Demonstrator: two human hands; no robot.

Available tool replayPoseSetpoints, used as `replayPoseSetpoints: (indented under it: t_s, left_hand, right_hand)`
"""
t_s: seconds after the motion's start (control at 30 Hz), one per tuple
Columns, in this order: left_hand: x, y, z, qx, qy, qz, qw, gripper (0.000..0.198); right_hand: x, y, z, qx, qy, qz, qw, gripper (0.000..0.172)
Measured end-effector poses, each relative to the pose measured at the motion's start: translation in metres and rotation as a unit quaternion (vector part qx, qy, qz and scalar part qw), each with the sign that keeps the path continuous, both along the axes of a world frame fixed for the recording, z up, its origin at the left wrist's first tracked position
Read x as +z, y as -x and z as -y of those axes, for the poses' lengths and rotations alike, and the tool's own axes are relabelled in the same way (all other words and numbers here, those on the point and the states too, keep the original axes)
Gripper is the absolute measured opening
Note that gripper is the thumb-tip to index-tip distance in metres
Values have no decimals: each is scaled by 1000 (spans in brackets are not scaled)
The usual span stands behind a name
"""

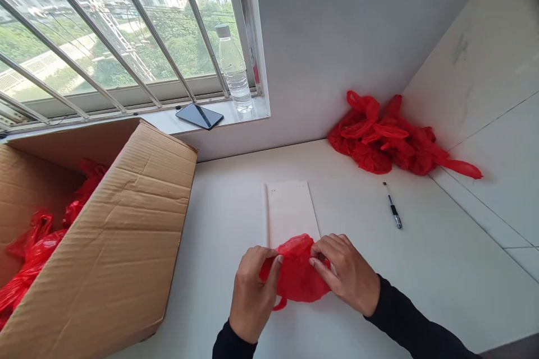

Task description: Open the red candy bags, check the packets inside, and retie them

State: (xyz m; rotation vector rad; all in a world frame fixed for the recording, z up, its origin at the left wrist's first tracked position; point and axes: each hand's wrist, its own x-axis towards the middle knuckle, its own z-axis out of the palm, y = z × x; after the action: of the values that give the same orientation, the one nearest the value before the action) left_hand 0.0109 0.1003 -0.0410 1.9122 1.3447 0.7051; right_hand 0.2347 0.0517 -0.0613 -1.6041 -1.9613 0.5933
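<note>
Between my two hands is a red plastic bag [301,277], bunched up over the near end of an open white notebook [290,205]. My left hand [256,286] pinches the bag's left side between thumb and fingers. On the opposite side, my right hand [347,272] grips the bag's upper right edge, fingers curled in. A short red loop hangs from the bag's lower left. Whatever the bag contains, if anything, cannot be made out.
A large cardboard box [138,224] with red plastic bags [40,247] inside stands at left. Crumpled red bags [385,134] lie in the far right corner, near a pen [393,210]. The windowsill holds a phone [199,116] and a water bottle [234,70].
</note>
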Motion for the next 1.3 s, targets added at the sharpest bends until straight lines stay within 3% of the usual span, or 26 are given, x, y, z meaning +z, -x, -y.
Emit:
replayPoseSetpoints:
  t_s: [0.13, 0.2, 0.27, 0.37, 0.47, 0.57, 0.7, 0.77, 0.87, 1.0, 1.1, 1.2, 1.3]
  left_hand:
    - [-3, 20, -4, 107, 54, 36, 992, 25]
    - [-2, 24, -1, 134, 26, 41, 990, 22]
    - [-2, 19, 3, 96, -45, 24, 994, 28]
    - [-3, 6, 7, -33, -143, -47, 988, 43]
    - [-8, 3, 5, -78, -177, -76, 978, 23]
    - [-9, 16, 4, -30, -137, -20, 990, 14]
    - [-2, 36, 7, 115, -35, 88, 989, 9]
    - [5, 39, 10, 163, -38, 108, 980, 10]
    - [16, 37, 16, 175, -66, 98, 977, 11]
    - [32, 30, 27, 129, 37, 143, 981, 18]
    - [45, 24, 34, 93, 113, 238, 960, 28]
    - [57, 12, 39, 120, 160, 315, 928, 39]
    - [65, -1, 43, 184, 192, 304, 915, 45]
  right_hand:
    - [6, -23, 2, -57, -6, -17, 998, 11]
    - [10, -26, 4, -84, 9, -46, 995, 9]
    - [13, -19, 4, -85, 28, -80, 993, 7]
    - [15, 1, 0, -50, 47, -96, 993, 22]
    - [15, 10, -3, -21, 44, -76, 996, 10]
    - [16, -1, -2, -51, 25, -77, 995, 15]
    - [16, -23, 9, -150, 51, -109, 981, 19]
    - [17, -27, 16, -174, 69, -129, 974, 17]
    - [22, -22, 23, -176, 56, -144, 972, 16]
    - [42, -5, 25, -150, -14, -112, 982, 39]
    - [63, 7, 24, -112, -120, -99, 981, 41]
    - [78, 17, 21, -23, -193, -134, 972, 36]
    - [77, 26, 15, 94, -181, -117, 972, 31]
